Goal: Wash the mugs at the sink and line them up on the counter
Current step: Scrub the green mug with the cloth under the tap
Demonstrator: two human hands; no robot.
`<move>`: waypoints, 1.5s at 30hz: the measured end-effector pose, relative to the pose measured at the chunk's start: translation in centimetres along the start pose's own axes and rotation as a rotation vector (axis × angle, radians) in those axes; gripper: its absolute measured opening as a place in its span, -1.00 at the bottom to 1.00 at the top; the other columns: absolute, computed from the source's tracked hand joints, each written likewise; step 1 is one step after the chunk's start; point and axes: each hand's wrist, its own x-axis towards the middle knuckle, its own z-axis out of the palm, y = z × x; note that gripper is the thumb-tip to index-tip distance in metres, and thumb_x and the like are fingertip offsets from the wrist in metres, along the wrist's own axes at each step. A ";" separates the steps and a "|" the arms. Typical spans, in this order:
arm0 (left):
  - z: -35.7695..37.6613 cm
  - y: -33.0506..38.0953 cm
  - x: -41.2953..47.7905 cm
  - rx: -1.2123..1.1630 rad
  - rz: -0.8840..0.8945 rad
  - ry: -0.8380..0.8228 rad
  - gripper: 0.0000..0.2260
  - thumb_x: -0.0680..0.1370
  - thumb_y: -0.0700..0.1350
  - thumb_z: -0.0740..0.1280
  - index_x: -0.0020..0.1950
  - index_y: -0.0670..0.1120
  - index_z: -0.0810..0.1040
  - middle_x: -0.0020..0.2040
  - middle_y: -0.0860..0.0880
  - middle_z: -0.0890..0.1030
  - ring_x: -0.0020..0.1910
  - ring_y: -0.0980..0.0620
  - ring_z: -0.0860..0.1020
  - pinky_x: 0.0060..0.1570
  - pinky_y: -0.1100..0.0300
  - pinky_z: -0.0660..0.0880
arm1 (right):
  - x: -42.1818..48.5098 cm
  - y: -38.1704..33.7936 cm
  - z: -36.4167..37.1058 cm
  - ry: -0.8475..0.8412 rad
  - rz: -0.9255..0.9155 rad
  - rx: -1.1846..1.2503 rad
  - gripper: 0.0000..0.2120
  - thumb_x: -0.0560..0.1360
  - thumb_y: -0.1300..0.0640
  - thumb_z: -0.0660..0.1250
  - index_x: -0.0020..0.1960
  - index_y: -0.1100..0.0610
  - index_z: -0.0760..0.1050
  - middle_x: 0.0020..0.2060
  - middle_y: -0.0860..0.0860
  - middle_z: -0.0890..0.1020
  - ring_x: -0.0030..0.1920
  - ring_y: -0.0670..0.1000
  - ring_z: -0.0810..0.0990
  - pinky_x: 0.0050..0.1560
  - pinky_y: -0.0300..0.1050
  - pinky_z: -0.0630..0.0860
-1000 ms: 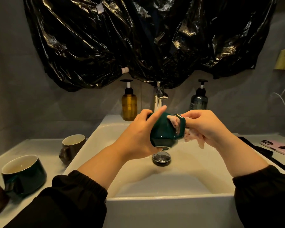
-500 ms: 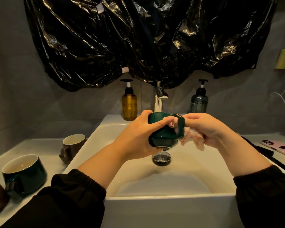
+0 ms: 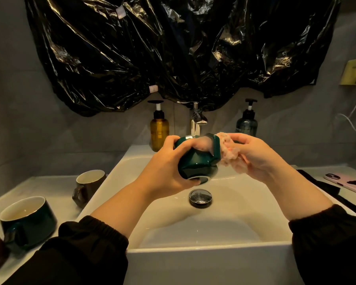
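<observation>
Mug (image 3: pixel 195 163) in curled left hand (image 3: pixel 164 166)

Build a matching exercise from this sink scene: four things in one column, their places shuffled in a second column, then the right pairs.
Things
1. pink fluffy cloth
2. amber pump bottle
3. pink patterned phone
4. round chrome drain plug

Places
A. on the counter, right of the white basin
B. at the bottom of the basin
C. gripped in the right hand, against the dark green glossy mug
D. behind the basin, left of the chrome faucet

Pairs: 1-C, 2-D, 3-A, 4-B
</observation>
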 end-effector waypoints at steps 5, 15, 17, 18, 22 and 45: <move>0.0 0.1 0.0 -0.086 -0.029 0.049 -0.25 0.28 0.04 0.57 0.35 0.17 0.24 0.27 0.03 0.28 0.12 0.00 0.48 0.12 0.22 0.54 | -0.6 0.0 0.5 -0.064 -0.049 -0.184 -0.83 0.49 0.37 0.31 -0.10 0.16 0.62 -0.28 0.05 0.66 -0.28 -0.05 0.61 -0.33 -0.22 0.50; 0.3 0.4 -0.1 -0.148 -0.043 0.006 -0.24 0.27 -0.01 0.59 0.34 0.15 0.26 0.28 0.05 0.29 0.20 0.01 0.45 0.16 0.24 0.52 | -0.5 -0.1 0.5 -0.012 -0.127 -0.245 -0.78 0.51 0.37 0.29 -0.14 0.13 0.65 -0.30 0.01 0.69 -0.27 -0.06 0.64 -0.30 -0.20 0.54; 0.2 0.3 -0.2 -0.233 -0.077 0.033 -0.25 0.27 -0.05 0.59 0.30 0.21 0.23 0.28 0.05 0.31 0.21 0.02 0.46 0.15 0.19 0.53 | -0.7 -0.4 0.2 -0.112 -0.088 -0.280 -0.78 0.49 0.40 0.29 -0.15 0.15 0.64 -0.27 0.05 0.67 -0.24 -0.04 0.63 -0.25 -0.16 0.55; 0.2 0.3 -0.2 -0.265 -0.096 0.045 -0.25 0.27 -0.06 0.59 0.29 0.23 0.23 0.27 0.05 0.32 0.22 0.02 0.45 0.15 0.17 0.54 | -0.8 -0.5 0.1 -0.150 -0.059 -0.300 -0.78 0.48 0.41 0.29 -0.15 0.17 0.64 -0.26 0.08 0.66 -0.24 -0.02 0.62 -0.23 -0.15 0.55; 0.1 0.3 0.0 -0.279 -0.158 0.068 -0.24 0.27 -0.07 0.59 0.35 0.12 0.26 0.28 0.05 0.33 0.22 0.05 0.44 0.17 0.21 0.52 | -0.7 -0.8 -0.1 -0.126 0.019 -0.173 -0.83 0.51 0.33 0.29 -0.02 0.18 0.63 -0.15 0.09 0.69 -0.11 0.05 0.64 -0.17 -0.13 0.55; 0.2 0.9 0.1 -0.017 -0.090 -0.117 0.13 0.25 0.08 0.58 0.55 0.03 -0.15 0.40 0.04 0.30 0.31 0.06 0.38 0.26 0.19 0.41 | -0.7 1.0 2.5 0.003 -0.488 -0.771 -0.81 0.53 0.29 0.26 0.09 0.11 0.53 0.10 -0.03 0.45 0.00 -0.16 0.46 -0.01 -0.47 0.37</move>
